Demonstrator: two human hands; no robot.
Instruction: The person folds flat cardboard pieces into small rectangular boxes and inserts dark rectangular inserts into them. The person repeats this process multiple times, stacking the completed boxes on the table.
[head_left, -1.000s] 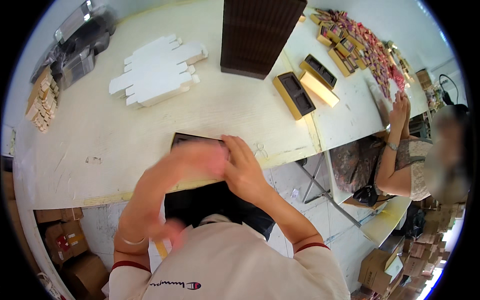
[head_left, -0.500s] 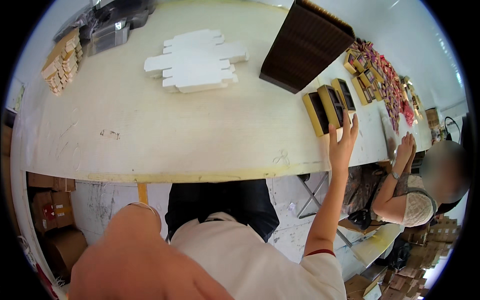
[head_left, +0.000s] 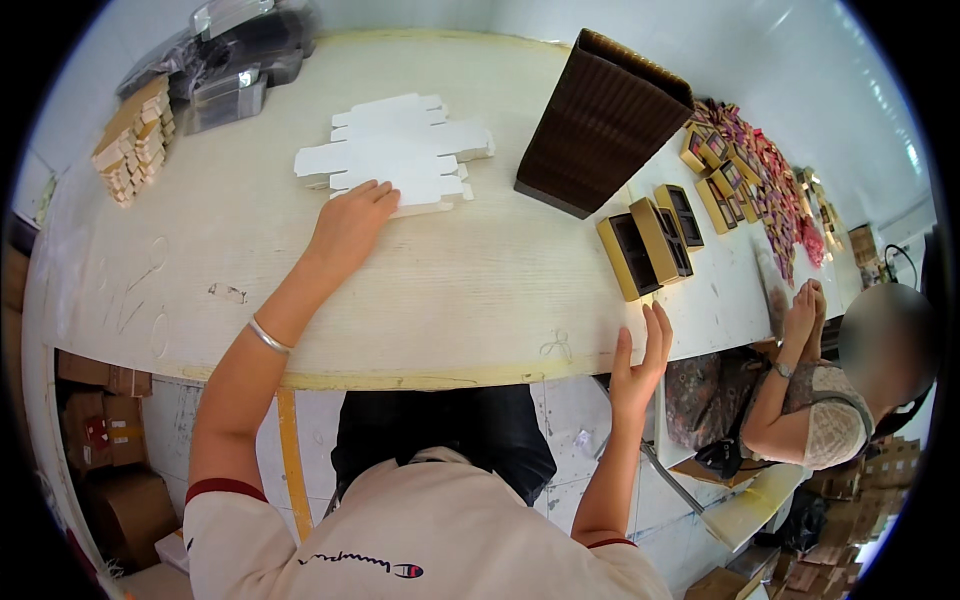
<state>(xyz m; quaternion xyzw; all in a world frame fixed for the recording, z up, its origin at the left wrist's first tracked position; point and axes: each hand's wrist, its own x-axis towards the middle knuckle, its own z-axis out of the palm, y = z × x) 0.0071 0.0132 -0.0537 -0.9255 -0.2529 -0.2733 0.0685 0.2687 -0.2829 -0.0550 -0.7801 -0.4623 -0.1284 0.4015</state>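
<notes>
A stack of flat white cardboard box blanks (head_left: 385, 140) lies at the middle of the table. My left hand (head_left: 350, 228) rests on its near edge, fingers laid over the top blank; the thumb's grip is hidden. My right hand (head_left: 638, 370) is over the table's front edge at the right, its fingers apart and nothing in them. Just beyond its fingertips stand several small gold boxes with dark inserts: a near one (head_left: 627, 258), one tilted against it (head_left: 658, 240) and one behind (head_left: 682, 215).
A tall stack of dark brown ribbed trays (head_left: 600, 125) rises behind the gold boxes. Purple and red wrapped pieces (head_left: 765, 180) are heaped at the far right, near a seated person (head_left: 800, 400). Far left are folded cardboard pieces (head_left: 135, 140) and clear plastic packs (head_left: 228, 98).
My left hand has gone from close to my body out to the white stack. My right hand has drawn back from the gold boxes, and the middle gold box now sits more tilted.
</notes>
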